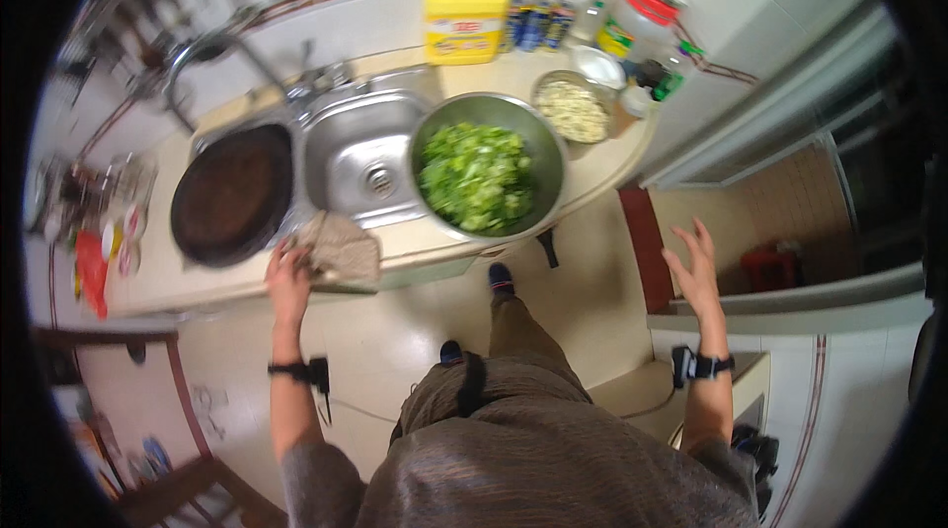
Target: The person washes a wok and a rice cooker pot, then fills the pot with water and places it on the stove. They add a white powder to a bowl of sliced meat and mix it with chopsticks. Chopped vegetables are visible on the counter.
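My left hand point(287, 276) is at the counter's front edge, its fingertips at the left side of a brown cloth point(346, 250); blur hides whether it grips the cloth. Out to the right, my right hand point(695, 261) is raised with fingers apart and holds nothing. Between the hands, a large steel bowl point(549, 191) of chopped green leafy vegetables point(475, 176) stands on the counter beside the sink. Behind it to the right is a smaller bowl of pale chopped food point(572, 109).
A dark round pan or lid point(233, 194) covers the left part of the double sink; the right basin point(363, 154) shows its drain. A faucet point(222, 46) arches behind. A yellow jug point(465, 24), bottles and a red-lidded jar point(644, 13) line the wall.
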{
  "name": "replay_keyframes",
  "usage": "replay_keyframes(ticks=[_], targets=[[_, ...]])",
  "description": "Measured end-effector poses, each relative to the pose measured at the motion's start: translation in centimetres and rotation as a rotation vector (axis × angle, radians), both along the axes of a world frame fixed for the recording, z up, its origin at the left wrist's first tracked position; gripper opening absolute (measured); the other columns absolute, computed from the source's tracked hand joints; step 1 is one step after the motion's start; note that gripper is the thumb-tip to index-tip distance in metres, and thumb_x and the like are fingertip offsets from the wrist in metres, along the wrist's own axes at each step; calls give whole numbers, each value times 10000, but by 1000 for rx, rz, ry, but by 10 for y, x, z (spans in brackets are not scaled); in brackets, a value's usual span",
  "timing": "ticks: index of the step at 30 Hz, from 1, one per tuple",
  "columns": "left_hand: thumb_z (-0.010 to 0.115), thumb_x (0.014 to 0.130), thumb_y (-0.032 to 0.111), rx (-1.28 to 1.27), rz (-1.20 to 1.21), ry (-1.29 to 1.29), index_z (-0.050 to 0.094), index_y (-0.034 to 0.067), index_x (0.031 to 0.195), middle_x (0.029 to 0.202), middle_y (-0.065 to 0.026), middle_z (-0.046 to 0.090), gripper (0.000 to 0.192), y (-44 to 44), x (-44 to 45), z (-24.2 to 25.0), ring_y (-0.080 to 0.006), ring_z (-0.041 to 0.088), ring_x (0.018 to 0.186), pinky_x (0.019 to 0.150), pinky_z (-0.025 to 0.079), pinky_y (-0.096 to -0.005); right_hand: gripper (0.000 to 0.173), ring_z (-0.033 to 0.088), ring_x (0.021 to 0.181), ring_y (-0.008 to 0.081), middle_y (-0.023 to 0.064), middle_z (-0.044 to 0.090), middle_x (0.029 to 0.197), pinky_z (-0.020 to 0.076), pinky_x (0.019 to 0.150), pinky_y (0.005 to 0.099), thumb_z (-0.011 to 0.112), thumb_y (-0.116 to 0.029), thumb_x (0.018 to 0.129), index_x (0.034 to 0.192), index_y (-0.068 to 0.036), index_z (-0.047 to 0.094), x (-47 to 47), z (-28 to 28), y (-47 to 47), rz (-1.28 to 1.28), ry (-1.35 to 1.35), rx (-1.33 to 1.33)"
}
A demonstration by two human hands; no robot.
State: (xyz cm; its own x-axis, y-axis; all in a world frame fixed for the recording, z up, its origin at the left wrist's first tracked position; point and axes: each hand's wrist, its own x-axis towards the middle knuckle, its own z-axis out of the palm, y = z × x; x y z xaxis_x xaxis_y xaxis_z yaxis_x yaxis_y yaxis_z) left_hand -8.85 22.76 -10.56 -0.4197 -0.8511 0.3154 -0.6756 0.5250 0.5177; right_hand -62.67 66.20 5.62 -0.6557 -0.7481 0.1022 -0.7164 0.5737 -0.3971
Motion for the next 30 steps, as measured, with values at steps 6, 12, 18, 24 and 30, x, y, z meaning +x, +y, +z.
replay_keyframes(ticks=[6, 12, 18, 24, 30], targets=[[501, 886, -9, 336, 314, 279, 513, 37, 1367, 1445, -152, 493, 483, 71, 18, 24, -294, 474, 1318, 1123, 333, -426, 413, 410, 1387, 356, 182, 370, 1524, 367, 1104, 403, 687, -208, 910, 1307, -135, 598, -80, 4, -108, 30, -317, -222], [474, 970, 36, 463, 497, 469, 468, 22, 1403, 1392, -122, 522, 433, 125, -41, 71, -255, 548, 1211, 1044, 417, -383, 277, 564, 1139, 173, 66, 614, 1213, 442, 978, 316, 621, -172, 970, 1223, -59, 626, -158, 5, -164, 81, -541, -412], [503, 1000, 74, 526, 222, 387, 528, -3, 1321, 1298, -106, 579, 331, 79, -168, 152, -225, 587, 1132, 1023, 433, -358, 206, 587, 926, 83, 2, 663, 1002, 477, 856, 246, 560, -138, 1013, 1139, 2, 641, -243, 23, -212, 190, -686, -612], [534, 1003, 110, 663, -89, 263, 584, 0, 1255, 1257, -94, 608, 280, 50, -275, 181, -189, 591, 1100, 990, 451, -333, 190, 597, 848, 87, 19, 669, 948, 497, 778, 250, 568, -103, 986, 1123, -6, 656, -285, 34, -253, 250, -533, -357], [548, 1018, 169, 698, -67, 263, 589, 7, 1258, 1213, -72, 618, 292, 51, -279, 175, -169, 593, 1101, 980, 447, -323, 175, 585, 773, 94, 48, 654, 895, 494, 700, 275, 625, -89, 943, 1095, -7, 654, -276, 42, -275, 356, -339, -149]])
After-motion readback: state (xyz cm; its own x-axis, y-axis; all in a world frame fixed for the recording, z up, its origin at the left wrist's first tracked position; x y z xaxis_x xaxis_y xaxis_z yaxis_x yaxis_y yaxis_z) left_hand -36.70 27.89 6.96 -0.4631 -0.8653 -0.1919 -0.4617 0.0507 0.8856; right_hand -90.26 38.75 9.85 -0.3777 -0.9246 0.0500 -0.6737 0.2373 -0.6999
